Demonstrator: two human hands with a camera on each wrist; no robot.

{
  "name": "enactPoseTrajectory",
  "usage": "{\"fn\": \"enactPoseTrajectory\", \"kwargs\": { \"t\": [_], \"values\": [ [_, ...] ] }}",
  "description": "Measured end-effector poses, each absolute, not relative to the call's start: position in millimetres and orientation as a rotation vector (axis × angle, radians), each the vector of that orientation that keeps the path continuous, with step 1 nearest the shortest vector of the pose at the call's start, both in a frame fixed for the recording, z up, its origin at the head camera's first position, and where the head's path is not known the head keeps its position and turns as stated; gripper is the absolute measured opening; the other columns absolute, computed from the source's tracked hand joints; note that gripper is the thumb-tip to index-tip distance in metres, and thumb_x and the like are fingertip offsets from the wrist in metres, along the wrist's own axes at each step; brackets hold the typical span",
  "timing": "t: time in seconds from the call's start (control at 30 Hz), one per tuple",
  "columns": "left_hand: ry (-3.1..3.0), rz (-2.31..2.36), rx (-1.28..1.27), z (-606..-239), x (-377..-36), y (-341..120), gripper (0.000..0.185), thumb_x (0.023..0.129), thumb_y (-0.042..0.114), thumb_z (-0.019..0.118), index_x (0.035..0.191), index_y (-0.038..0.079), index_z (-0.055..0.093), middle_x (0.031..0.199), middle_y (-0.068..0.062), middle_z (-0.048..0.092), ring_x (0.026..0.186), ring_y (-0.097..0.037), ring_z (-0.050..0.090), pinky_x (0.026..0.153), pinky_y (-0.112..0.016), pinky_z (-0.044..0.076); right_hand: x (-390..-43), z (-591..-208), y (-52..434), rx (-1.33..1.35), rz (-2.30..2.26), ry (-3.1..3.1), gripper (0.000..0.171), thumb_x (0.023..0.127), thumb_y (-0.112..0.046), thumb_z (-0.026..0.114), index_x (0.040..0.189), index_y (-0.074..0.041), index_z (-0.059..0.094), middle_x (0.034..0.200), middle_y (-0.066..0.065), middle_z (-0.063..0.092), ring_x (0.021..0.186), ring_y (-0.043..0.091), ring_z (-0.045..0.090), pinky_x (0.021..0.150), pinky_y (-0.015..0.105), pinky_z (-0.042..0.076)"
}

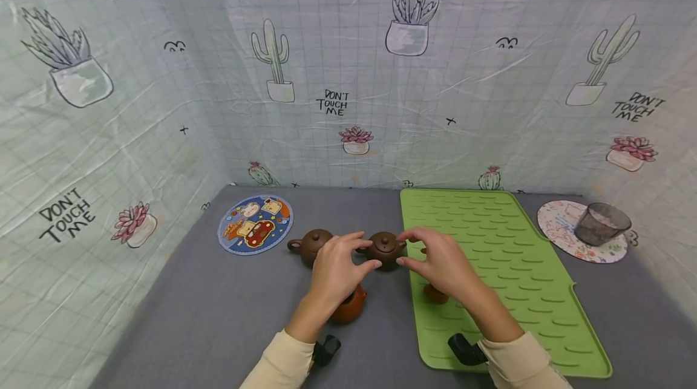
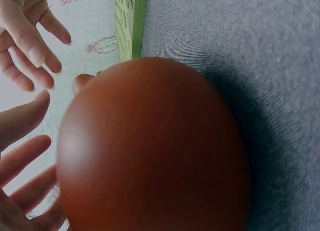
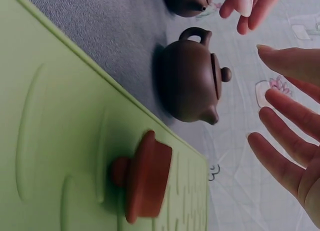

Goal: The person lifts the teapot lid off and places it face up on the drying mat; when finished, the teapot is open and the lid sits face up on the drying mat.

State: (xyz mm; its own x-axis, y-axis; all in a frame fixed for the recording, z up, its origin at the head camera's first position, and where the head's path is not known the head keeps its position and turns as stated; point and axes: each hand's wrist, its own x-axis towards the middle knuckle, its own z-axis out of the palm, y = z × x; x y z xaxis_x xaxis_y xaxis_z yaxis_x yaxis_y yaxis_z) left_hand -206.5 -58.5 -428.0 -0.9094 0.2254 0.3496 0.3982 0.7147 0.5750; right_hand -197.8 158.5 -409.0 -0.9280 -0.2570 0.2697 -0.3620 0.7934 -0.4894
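While your left hand (image 1: pixel 339 265) and right hand (image 1: pixel 435 259) hover spread wide around the brown teapot (image 1: pixel 384 249) on the desk (image 1: pixel 218 316), holding nothing, a careless grab could dislodge its lid.

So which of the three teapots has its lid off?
The orange-red teapot under the left hand; its lid lies on the green mat. Both brown ones are lidded.

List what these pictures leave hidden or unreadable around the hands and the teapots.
- Head view: the left hand covers most of the orange-brown teapot, so its opening and handle stay unseen.
- Head view: the right hand partly hides the orange-brown lid on the green mat.
- Left wrist view: that teapot fills the frame, blurred.
- Right wrist view: the farther dark brown teapot is cut off by the top edge.
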Motion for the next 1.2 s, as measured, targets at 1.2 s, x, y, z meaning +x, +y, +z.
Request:
{"fn": "enactPoseTrajectory", "kwargs": {
  "t": [1.2],
  "values": [
    [-2.689,-0.869,-0.382,-449,-220,-41,0.035,0.076,0.033,0.090,0.108,0.018,0.082,0.127,-0.004,0.075,0.108,-0.024,0.069,0.086,-0.039,0.059,-216,-450,140,0.586,0.724,-2.779,0.041,0.087,-0.018,0.082,0.127,-0.013,0.074,0.137,0.013,0.064,0.127,0.035,0.060,0.103,0.054,0.052]
  ]
}}
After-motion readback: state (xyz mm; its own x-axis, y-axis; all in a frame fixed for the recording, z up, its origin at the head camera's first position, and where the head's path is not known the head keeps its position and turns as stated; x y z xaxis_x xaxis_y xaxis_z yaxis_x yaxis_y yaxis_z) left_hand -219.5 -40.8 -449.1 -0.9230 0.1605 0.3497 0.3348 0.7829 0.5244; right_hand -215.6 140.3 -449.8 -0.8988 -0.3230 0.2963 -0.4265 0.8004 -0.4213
